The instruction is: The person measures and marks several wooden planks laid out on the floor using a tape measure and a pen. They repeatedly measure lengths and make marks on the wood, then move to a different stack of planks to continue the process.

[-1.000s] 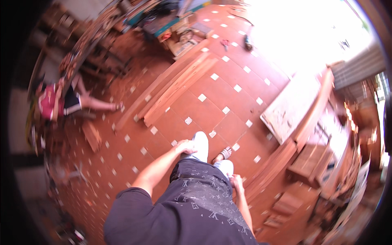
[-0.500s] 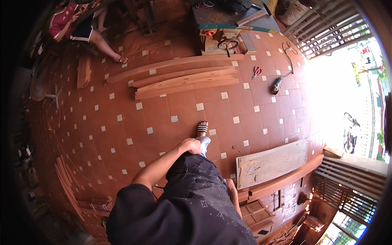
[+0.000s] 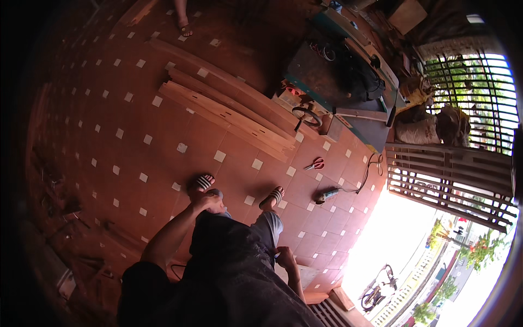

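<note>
My left hand is closed at the front of my left leg, above a striped sandal; its fingers bend around the trouser cloth there. Beside my right thigh, my right hand is curled against the edge of my clothing, and what its fingertips pinch is too small to make out. Faded blue trousers show on my right leg below the dark cloth. Neither hand touches any tool or timber. On the tiled floor ahead lie red-handled scissors and a corded angle grinder.
Long wooden boards lie across the floor ahead. A table saw with a handwheel stands at the far right, near sacks and a slatted gate. Another person's foot rests beyond the boards. A bicycle is outside.
My view has swung to the right, bringing in more of the saw, the sacks and the gate. My feet now show apart. My right hand has come further into view beside my thigh.
</note>
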The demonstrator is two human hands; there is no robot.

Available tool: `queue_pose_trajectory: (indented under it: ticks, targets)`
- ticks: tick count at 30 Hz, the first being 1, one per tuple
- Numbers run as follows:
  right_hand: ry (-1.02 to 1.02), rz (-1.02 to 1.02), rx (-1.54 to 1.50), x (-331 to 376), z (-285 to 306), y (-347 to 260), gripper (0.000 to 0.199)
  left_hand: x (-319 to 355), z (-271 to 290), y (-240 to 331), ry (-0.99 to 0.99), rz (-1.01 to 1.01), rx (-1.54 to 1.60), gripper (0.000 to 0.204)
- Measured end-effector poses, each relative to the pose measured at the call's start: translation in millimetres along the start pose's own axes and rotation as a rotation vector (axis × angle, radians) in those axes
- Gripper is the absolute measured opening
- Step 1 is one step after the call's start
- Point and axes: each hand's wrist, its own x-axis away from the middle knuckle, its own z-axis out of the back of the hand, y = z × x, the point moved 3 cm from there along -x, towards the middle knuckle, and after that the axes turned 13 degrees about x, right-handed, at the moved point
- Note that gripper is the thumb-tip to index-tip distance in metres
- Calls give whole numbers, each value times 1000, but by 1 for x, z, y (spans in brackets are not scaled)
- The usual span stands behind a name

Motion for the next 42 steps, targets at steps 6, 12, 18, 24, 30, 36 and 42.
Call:
queue_pose_trajectory:
  ticks: [6,12,18,24,30,36,42]
  targets:
    - [-22,28,56,-190,120,187,14,-147,-77,25,359,49,163,42]
    - [-13,165,423,-399,150,266,33,-250,-134,116,670,175,797,43]
    - [311,399,687,-647,78,331,63,-436,-208,147,820,75,1070,46]
    - [666,612,569,-839,29,296,98,-609,-258,123,756,25,1226,41]
    - [365,438,432,-854,-6,265,77,-578,-228,125,897,8,1349,43]
    - [136,568,250,-866,17,280,43,-587,-243,120,965,69,1344,37]
    - [342,126,-165,-860,-3,310,39,-585,-244,114,1020,181,1230,34]
